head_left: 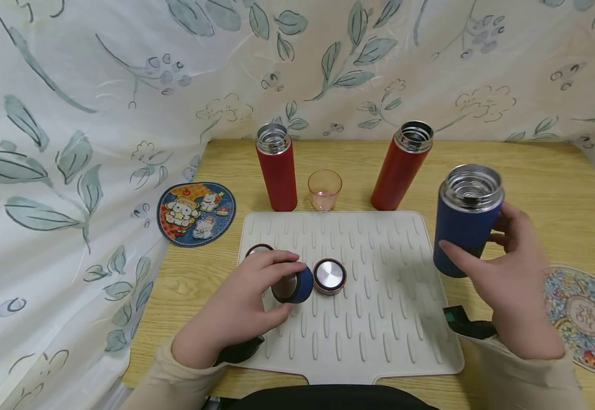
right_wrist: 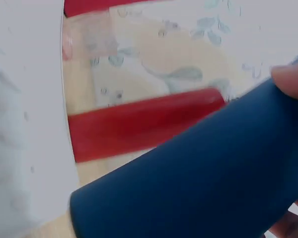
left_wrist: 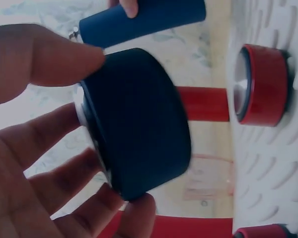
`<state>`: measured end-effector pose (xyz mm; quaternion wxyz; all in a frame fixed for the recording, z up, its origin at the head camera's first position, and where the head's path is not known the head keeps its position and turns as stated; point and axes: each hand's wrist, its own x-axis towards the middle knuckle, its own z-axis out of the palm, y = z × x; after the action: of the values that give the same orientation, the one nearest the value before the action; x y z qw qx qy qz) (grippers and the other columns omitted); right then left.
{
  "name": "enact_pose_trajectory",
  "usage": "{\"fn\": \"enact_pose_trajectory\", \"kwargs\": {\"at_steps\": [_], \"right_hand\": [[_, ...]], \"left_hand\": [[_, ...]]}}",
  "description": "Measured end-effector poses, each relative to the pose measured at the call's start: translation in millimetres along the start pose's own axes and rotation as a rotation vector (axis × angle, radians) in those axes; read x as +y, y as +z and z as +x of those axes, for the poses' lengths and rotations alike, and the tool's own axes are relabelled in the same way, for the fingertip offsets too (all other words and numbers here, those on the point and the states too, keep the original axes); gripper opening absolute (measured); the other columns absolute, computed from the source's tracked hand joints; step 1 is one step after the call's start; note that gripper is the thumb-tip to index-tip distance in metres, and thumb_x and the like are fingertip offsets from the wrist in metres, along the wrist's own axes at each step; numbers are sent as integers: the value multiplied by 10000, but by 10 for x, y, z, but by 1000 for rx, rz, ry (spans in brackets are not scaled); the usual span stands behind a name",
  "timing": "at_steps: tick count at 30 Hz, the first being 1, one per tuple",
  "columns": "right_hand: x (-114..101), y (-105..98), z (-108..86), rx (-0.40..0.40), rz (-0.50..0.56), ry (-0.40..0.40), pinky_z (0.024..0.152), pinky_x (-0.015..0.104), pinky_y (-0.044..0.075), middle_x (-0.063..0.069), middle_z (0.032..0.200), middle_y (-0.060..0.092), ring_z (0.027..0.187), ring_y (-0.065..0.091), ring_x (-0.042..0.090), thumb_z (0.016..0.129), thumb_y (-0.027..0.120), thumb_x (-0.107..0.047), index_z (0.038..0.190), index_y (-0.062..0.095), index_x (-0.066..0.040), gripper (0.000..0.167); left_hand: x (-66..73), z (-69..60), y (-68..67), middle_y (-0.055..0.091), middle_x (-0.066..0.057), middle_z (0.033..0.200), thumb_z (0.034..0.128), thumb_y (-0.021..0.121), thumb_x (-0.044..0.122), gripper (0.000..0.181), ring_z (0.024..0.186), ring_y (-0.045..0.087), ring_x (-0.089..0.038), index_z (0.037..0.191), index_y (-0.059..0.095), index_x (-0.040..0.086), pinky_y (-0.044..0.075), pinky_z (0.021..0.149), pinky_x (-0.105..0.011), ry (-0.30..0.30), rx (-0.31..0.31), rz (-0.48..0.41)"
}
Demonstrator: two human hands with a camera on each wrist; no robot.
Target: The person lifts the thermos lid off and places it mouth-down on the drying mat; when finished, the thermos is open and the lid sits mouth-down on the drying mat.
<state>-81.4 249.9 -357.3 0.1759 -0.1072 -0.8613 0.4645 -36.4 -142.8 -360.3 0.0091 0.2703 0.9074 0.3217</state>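
A blue thermos point(head_left: 464, 230) with a bare steel mouth is gripped by my right hand point(head_left: 515, 273), over the right edge of the white mat; its blue side point(right_wrist: 198, 178) fills much of the right wrist view. My left hand point(head_left: 248, 296) pinches a blue lid point(left_wrist: 139, 124) with a steel top, held above the mat's left part. Close by on the mat sits a red lid point(head_left: 330, 275), silver face up. Another red lid point(head_left: 259, 249) is partly hidden behind my left hand.
Two lidless red thermoses point(head_left: 278, 176) point(head_left: 400, 171) stand behind the white ridged mat point(head_left: 374, 319), with a pink glass point(head_left: 325, 191) between them. A cartoon coaster point(head_left: 196, 214) lies left, a floral round mat point(head_left: 585, 319) right. Patterned cloth hangs behind the wooden table.
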Motion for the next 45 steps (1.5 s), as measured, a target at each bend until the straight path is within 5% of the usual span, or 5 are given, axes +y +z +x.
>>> {"fn": "enact_pose_trajectory", "kwargs": {"at_steps": [6, 10, 19, 39, 45], "right_hand": [[105, -77, 146, 135, 135, 157, 1058, 247, 439, -134, 1497, 574, 1306, 561, 70, 845, 896, -1, 1633, 434, -285, 956], [212, -98, 222, 159, 144, 210, 1183, 297, 449, -91, 1610, 512, 1454, 538, 147, 878, 879, -23, 1664, 350, -323, 994], [399, -69, 329, 146, 384, 301, 1270, 348, 422, -69, 1639, 465, 1551, 459, 202, 856, 883, 55, 1632, 357, -338, 1017], [443, 44, 318, 39, 136, 343, 1271, 395, 439, -50, 1750, 388, 1527, 459, 174, 970, 833, -158, 1700, 240, -386, 968], [332, 0, 252, 106, 113, 309, 1175, 306, 452, -64, 1698, 414, 1418, 488, 121, 974, 838, -181, 1702, 242, -416, 970]], "left_hand": [[-47, 8, 114, 689, -40, 1457, 854, 910, 124, 587, 1337, 622, -228, 1416, 752, 192, 571, 1111, -466, -10, -116, 70], [-51, 21, 184, 702, -38, 1424, 868, 896, 126, 560, 1316, 638, -225, 1408, 757, 167, 561, 1121, -461, -22, -181, 113], [-74, 37, 310, 703, -42, 1392, 892, 843, 101, 513, 1315, 631, -237, 1394, 757, 159, 545, 1142, -447, -52, -255, 162], [-48, 67, 383, 711, -43, 1412, 896, 822, 88, 521, 1338, 637, -244, 1407, 746, 151, 527, 1166, -469, -74, -323, 207], [-56, 41, 358, 684, -70, 1481, 892, 865, 163, 550, 1387, 630, -276, 1427, 738, 179, 525, 1174, -495, -68, -281, 193]]}}
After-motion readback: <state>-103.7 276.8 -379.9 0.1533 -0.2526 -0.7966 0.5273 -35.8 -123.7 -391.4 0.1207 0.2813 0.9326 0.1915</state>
